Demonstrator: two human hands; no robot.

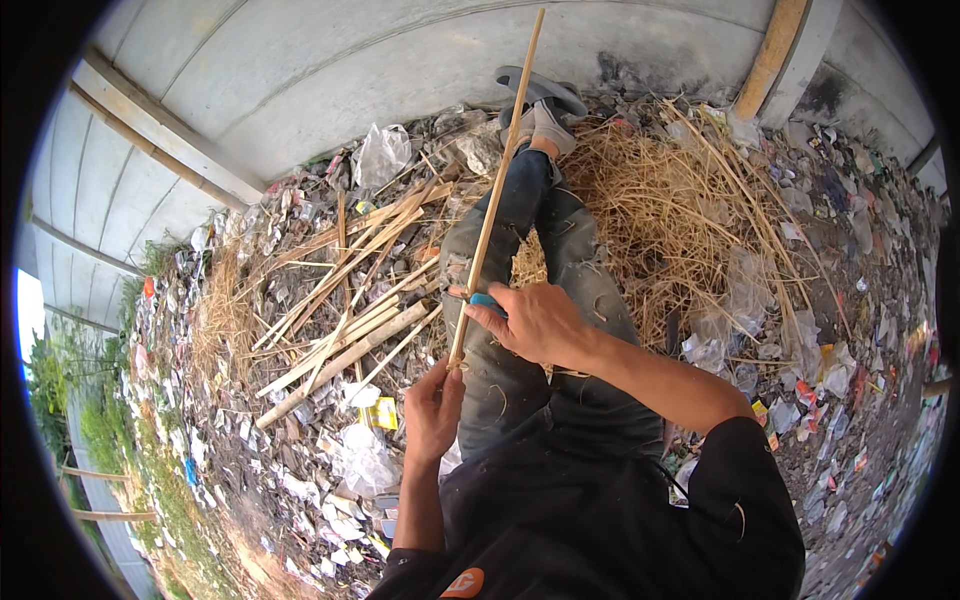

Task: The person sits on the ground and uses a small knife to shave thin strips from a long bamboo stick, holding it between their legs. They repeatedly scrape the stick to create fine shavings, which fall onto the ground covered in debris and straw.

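Here's the long stick, slanting up past the fingers: the left hand pinches its lower end, the right hand grips a teal tool, perhaps a knife, against it. Split sticks lie left of the fingers, straw beyond, rightward.

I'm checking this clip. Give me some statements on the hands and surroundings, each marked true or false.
1. The left hand grips the lower end of a long wooden stick. True.
2. The right hand is empty. False: it holds a teal object at the stick.
3. Most straw-like shavings lie right of the person's legs. True.
4. The loose wooden pieces lie right of the legs. False: these pieces lie to the left.
5. A clear plastic bag lies near the wall. True.
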